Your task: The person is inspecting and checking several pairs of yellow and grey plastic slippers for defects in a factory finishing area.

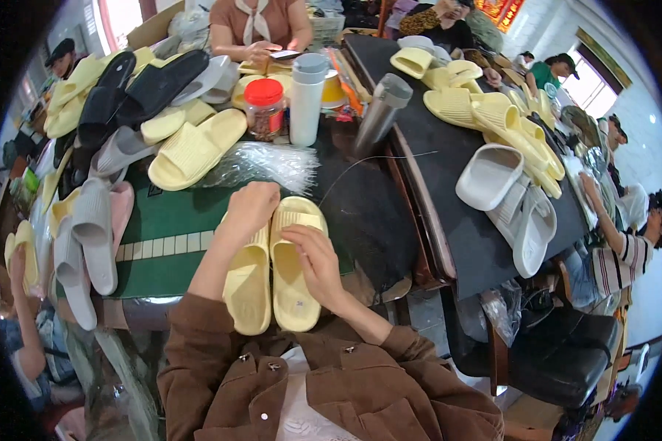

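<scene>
Before me a pair of pale yellow slippers stands side by side at the table edge, soles inside facing me. My left hand (251, 209) is closed above the strap of the left slipper (246, 283); what its fingers pinch is hidden. Curled over the strap edge of the right slipper (290, 290) are the fingers of my right hand (310, 257), with the thumb out of sight. A thin clear strip (353, 165) arcs from beside the right slipper toward the black table. Just beyond my hands lies a bundle of clear plastic strips (276, 165).
More slippers pile up at left, with a grey one (95, 228) nearest. A red-lidded jar (264, 110), white bottle (307, 103) and steel tumbler (381, 114) stand behind the strips. Yellow and grey slippers lie on the black table (434, 213). Other people sit around; a black chair (552, 353) is at right.
</scene>
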{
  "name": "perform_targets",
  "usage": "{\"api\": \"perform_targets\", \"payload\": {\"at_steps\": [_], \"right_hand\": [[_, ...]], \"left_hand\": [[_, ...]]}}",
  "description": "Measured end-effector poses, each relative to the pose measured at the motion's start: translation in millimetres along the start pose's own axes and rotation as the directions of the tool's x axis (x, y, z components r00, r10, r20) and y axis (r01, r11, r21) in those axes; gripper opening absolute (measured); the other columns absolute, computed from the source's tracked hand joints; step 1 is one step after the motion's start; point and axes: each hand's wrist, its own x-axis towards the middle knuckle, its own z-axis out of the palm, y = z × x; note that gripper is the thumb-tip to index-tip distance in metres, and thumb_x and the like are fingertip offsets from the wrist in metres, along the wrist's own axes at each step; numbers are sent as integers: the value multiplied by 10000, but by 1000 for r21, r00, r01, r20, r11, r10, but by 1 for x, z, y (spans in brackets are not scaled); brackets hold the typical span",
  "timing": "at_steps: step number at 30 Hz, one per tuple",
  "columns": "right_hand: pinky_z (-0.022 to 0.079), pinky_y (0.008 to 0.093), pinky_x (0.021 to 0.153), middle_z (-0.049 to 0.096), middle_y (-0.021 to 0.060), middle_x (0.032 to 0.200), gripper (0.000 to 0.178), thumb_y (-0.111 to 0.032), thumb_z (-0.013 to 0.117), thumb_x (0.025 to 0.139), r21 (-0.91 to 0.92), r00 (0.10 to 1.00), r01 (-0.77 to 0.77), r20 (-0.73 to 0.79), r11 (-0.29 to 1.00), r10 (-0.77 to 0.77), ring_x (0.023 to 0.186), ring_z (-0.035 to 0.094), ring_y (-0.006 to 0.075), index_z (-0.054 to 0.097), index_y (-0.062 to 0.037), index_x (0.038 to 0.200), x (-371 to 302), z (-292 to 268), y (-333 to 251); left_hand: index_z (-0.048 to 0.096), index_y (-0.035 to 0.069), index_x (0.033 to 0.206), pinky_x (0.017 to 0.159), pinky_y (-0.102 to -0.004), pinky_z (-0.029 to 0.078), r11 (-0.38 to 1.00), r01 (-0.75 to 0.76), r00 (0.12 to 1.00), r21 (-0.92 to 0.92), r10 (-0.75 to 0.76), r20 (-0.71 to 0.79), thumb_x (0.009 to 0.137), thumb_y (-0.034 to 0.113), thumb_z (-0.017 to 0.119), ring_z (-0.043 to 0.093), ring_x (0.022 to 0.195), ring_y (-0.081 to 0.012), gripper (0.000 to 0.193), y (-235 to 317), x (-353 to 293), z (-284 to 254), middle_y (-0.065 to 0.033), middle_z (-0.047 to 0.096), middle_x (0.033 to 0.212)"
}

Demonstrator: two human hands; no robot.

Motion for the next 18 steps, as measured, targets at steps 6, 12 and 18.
{"api": "perform_targets", "payload": {"at_steps": [6, 12, 18], "right_hand": [[405, 387, 955, 602, 121, 1127, 300, 65, 505, 820, 21, 1000, -19, 18, 1000, 19, 1105, 548, 299, 612, -26, 1086, -2, 2, 1], [403, 382, 948, 600, 118, 1132, 293, 57, 502, 836, 14, 1000, -4, 27, 1000, 3, 1105, 549, 294, 604, -31, 1096, -2, 2, 0], [402, 379, 944, 603, 111, 1129, 276, 42, 506, 852, 5, 999, 1, 33, 1000, -1, 1097, 552, 293, 604, -32, 1098, -2, 1, 0]], "left_hand": [[619, -31, 881, 647, -323, 492, 800, 102, 992, -591, -34, 125, 824, 92, 602, 634, 687, -216, 137, 11, -9, -27, -129, 640, 742], [597, -41, 871, 594, -247, 434, 729, -44, 974, -683, -121, -191, 857, 61, 596, 510, 629, -90, 103, 7, -12, 17, -57, 588, 706], [601, -31, 892, 586, -226, 410, 683, -52, 939, -729, -214, -268, 888, 65, 581, 487, 637, -71, 98, 9, -17, 18, -27, 567, 706]]}}
